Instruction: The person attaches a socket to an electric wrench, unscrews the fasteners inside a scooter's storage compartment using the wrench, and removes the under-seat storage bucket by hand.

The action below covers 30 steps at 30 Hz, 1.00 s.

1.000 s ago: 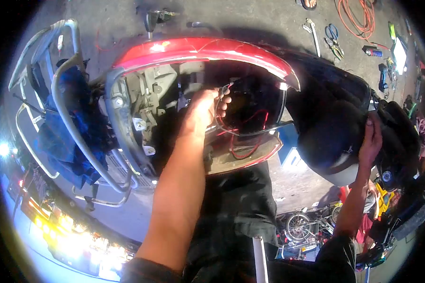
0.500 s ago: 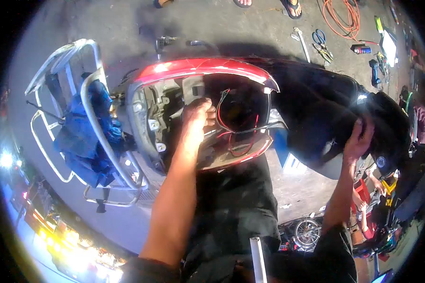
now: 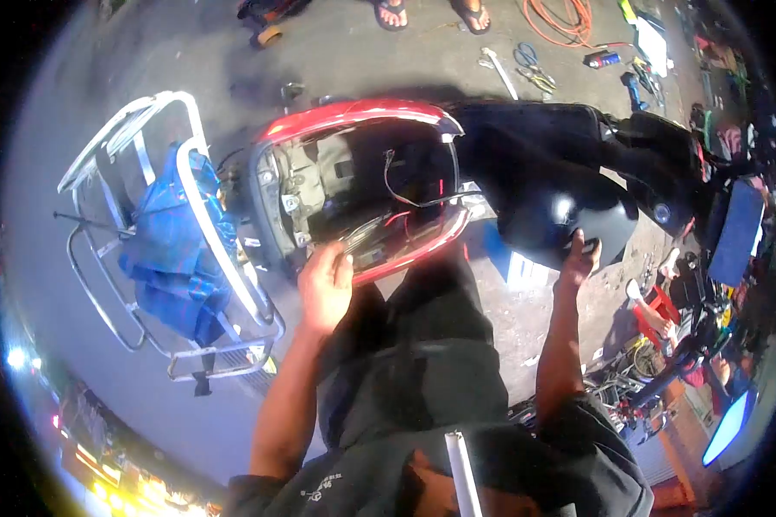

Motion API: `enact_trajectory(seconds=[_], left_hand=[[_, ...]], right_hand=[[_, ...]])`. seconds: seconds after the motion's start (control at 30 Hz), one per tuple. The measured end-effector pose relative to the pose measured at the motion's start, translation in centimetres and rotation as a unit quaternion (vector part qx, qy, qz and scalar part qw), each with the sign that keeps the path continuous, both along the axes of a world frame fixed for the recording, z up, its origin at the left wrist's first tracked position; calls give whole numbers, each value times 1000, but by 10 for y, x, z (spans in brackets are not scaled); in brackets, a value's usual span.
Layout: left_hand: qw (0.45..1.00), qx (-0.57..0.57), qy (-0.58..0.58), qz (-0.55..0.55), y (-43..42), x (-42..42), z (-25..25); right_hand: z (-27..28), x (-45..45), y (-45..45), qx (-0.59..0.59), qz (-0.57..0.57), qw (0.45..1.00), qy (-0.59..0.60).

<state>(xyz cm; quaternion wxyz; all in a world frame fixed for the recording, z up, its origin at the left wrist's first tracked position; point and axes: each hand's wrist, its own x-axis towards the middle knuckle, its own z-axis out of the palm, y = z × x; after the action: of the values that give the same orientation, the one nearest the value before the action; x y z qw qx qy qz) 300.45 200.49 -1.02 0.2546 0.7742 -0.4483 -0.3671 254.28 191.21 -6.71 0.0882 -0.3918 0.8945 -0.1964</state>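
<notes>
A red scooter body (image 3: 353, 112) lies in front of me, its inside exposed, with a loose dark cable (image 3: 422, 204) and red wires across the opening. My left hand (image 3: 328, 289) is closed over its near edge, thumb up and fingers curled at the rim. To the right is a shiny black rounded part (image 3: 535, 228), resembling a seat or cover. My right hand (image 3: 579, 258) grips its near edge, fingers bent around it. The undersides of both grips are hidden.
A white metal rack (image 3: 194, 194) holding blue cloth (image 3: 177, 250) stands left. Scissors (image 3: 526, 56), pliers (image 3: 543, 82), a spray can (image 3: 602, 59) and orange hose (image 3: 569, 26) lie on the far floor. A person's sandalled feet (image 3: 392, 15) show beyond; other people are at right.
My left hand has come out of the scooter's opening down to its near rim. My right hand has moved left and lower, to the black part's edge. The whole view has shifted.
</notes>
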Motion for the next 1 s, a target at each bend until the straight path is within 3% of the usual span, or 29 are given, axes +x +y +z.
enact_trajectory(seconds=[0.07, 0.13, 0.17, 0.23, 0.27, 0.4, 0.53, 0.57, 0.67, 0.73, 0.77, 0.8, 0.83, 0.87, 0.93, 1.0], left_hand=[[999, -8, -10, -45, 3, 0, 1], [994, -49, -66, -70, -4, -8, 0], [996, -31, -48, -72, -4, -13, -2], [998, -3, -20, -66, -9, -23, -9], [994, -63, -10, -84, -17, -28, -7], [992, -45, 76, -87, -52, -71, 16], [967, -31, 238, -81, -99, -153, 10], [970, -19, 224, -88, -108, -173, 1], [983, 7, 179, -42, -131, -227, -21], [985, 54, 159, -32, -146, -239, -29], [989, 63, 127, -40, -149, -243, -39], [992, 74, 95, -47, -150, -244, -46], [987, 84, 128, -44, -156, -242, -51], [981, 81, 172, -33, -162, -239, -58], [963, 74, 259, -8, -172, -237, -68], [945, 43, 324, -5, -184, -234, -91]], right_hand=[[0, 0, -11, -19, 22, 999, -13], [11, 23, -24, 26, 84, 994, 72], [23, 39, -35, 53, 128, 986, 91], [43, 75, -49, 105, 115, 980, 122], [50, 82, -50, 107, 116, 981, 113], [61, 69, -42, 129, 188, 968, 101], [66, 25, -46, 121, 281, 951, 45], [71, 16, -49, 101, 274, 956, -29], [51, -52, -51, -63, 290, 947, 120], [43, -92, -58, -84, 123, 978, 146], [34, -113, -59, -103, 14, 994, -33], [22, -136, -57, -116, -96, 966, -210], [4, -164, -49, -91, -123, 935, -320], [-4, -167, -51, -78, -83, 831, -544], [-21, -169, -48, -110, -123, 751, -639], [-20, -157, -47, -139, -151, 746, -634]])
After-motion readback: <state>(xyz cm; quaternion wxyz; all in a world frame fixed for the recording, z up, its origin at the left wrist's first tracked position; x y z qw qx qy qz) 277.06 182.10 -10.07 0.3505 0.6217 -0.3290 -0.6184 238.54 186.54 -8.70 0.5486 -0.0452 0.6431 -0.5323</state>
